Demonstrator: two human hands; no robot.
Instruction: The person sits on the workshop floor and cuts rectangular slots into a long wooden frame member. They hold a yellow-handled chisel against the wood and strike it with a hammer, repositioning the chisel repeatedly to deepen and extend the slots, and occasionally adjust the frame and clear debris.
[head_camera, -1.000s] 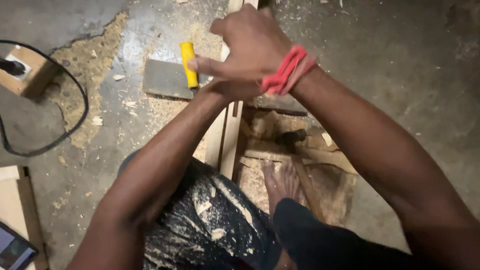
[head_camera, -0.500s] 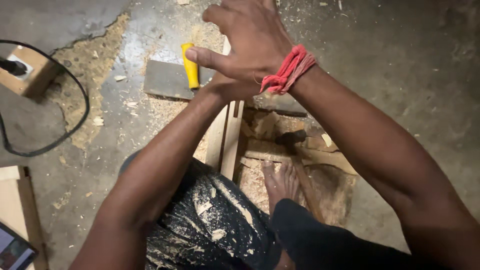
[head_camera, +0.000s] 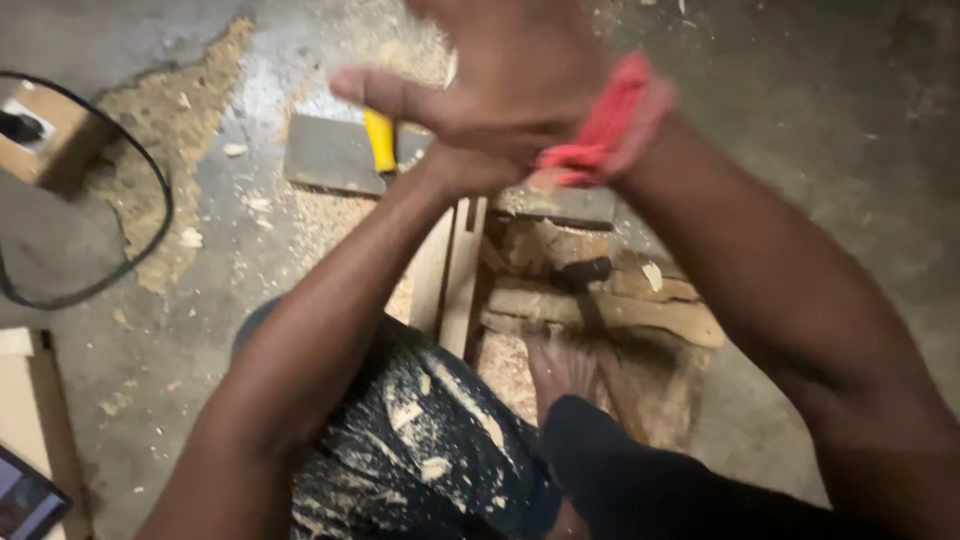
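Note:
My right hand (head_camera: 500, 85), with a red band (head_camera: 605, 125) at its wrist, sits blurred at the top centre, thumb stuck out to the left. It lies over the end of my left forearm (head_camera: 330, 330), so my left hand is hidden under it. Two pale wooden strips (head_camera: 450, 275) run from my lap up toward the hands; whether either hand grips them is not visible. Just beyond the thumb, a yellow-handled tool (head_camera: 380, 140) rests on a flat grey slab (head_camera: 330, 155).
Sawdust covers the concrete floor (head_camera: 820, 120) and my dark trousers (head_camera: 420, 450). Rough wood pieces (head_camera: 600, 300) lie by my bare foot (head_camera: 560, 370). A black cable (head_camera: 150, 190) loops at the left beside a small wooden block (head_camera: 40, 135).
My joined hands have risen toward the top edge and grown blurred. The yellow-handled tool and slab stay where they were.

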